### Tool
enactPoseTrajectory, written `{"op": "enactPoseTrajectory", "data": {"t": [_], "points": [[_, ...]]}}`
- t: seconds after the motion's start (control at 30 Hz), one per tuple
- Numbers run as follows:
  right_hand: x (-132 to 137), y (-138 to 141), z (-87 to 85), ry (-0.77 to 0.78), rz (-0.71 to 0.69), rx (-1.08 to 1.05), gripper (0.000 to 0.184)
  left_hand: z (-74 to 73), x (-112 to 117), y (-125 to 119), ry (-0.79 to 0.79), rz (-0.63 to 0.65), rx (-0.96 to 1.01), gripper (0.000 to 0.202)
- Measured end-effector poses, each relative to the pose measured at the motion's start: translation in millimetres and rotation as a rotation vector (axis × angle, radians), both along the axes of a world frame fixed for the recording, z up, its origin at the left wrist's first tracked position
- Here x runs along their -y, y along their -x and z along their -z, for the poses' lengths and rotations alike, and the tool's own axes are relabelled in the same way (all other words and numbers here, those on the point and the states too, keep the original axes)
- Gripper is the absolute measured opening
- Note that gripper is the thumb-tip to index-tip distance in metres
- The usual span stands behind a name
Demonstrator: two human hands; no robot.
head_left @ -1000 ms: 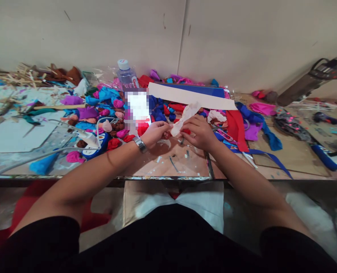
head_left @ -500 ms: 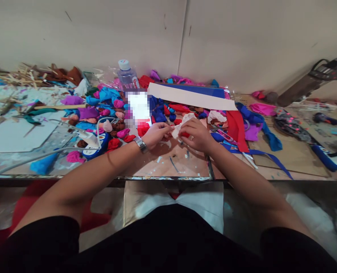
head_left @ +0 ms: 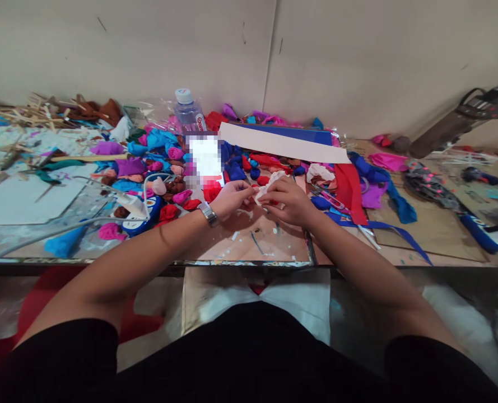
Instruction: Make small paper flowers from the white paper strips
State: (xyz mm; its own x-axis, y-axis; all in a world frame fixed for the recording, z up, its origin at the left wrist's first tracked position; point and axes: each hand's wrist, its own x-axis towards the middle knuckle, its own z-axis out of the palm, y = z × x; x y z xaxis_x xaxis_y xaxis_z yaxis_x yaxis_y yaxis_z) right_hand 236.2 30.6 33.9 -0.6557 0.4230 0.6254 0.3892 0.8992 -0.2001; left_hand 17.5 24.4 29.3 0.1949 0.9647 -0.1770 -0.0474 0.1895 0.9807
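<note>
Over the front middle of the table, my left hand (head_left: 234, 200) pinches the left end of a crumpled piece of pale pink crepe paper (head_left: 269, 187). My right hand (head_left: 287, 200) has its fingers closed on the other side of the same paper, so part of it is hidden. Just behind my hands lie crumpled red and blue paper pieces (head_left: 234, 169). A second pale pink crumpled piece (head_left: 321, 173) rests to the right of my right hand. Behind it lies a long pale strip of paper (head_left: 282, 143).
A water bottle (head_left: 187, 112) stands at the back, beside a blurred bright screen (head_left: 205, 157). On the left are a white plug in a blue power strip (head_left: 137, 224), its cable, and green-handled pliers (head_left: 49, 170). Red strips (head_left: 350, 193), scissors (head_left: 335, 201) and cardboard (head_left: 425, 235) lie right.
The fingers of my right hand have shifted slightly and curl further over the pale pink paper, which looks more bunched. My left hand stays nearly in place.
</note>
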Motion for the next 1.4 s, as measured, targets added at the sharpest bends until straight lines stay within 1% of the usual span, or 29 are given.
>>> {"op": "enactPoseTrajectory", "data": {"t": [0.23, 0.43, 0.5, 0.57, 0.7, 0.8, 0.87, 0.97, 1.1, 1.27, 1.4], "points": [[0, 2, 1.4, -0.054, -0.052, -0.034, 0.008, -5.6, 3, 0, 0.070, 0.043, 0.051, 0.035], [3, 3, -1.6, -0.041, -0.049, -0.080, 0.010, -3.3, 2, 1, 0.064, 0.074, 0.147, 0.030], [4, 2, -4.0, -0.053, -0.049, -0.111, 0.010, -1.7, 1, 1, 0.008, 0.067, 0.171, 0.026], [4, 1, -6.5, -0.068, -0.005, -0.157, 0.012, 0.0, 0, 2, -0.089, 0.056, 0.152, 0.025], [2, -4, -9.2, -0.067, 0.185, -0.228, 0.020, 4.9, -1, 3, -0.306, 0.092, 0.074, 0.030], [2, -7, -9.8, -0.083, 0.298, -0.197, 0.024, 9.3, 0, 4, -0.440, 0.141, 0.010, 0.034], [3, -8, -10.8, -0.082, 0.335, -0.148, 0.026, 11.5, 1, 4, -0.496, 0.142, -0.037, 0.034], [4, -8, -13.4, -0.053, 0.327, -0.106, 0.023, 11.8, 2, 5, -0.549, 0.126, -0.120, 0.031], [4, -7, -14.4, -0.003, 0.262, -0.074, 0.017, 8.9, 2, 6, -0.590, 0.124, -0.220, 0.030], [2, -6, -9.5, 0.007, 0.220, -0.011, 0.017, 7.4, 2, 7, -0.613, 0.102, -0.262, 0.031], [1, -6, -5.9, 0.014, 0.220, -0.007, 0.019, 8.2, 2, 9, -0.640, 0.125, -0.301, 0.031]]}}
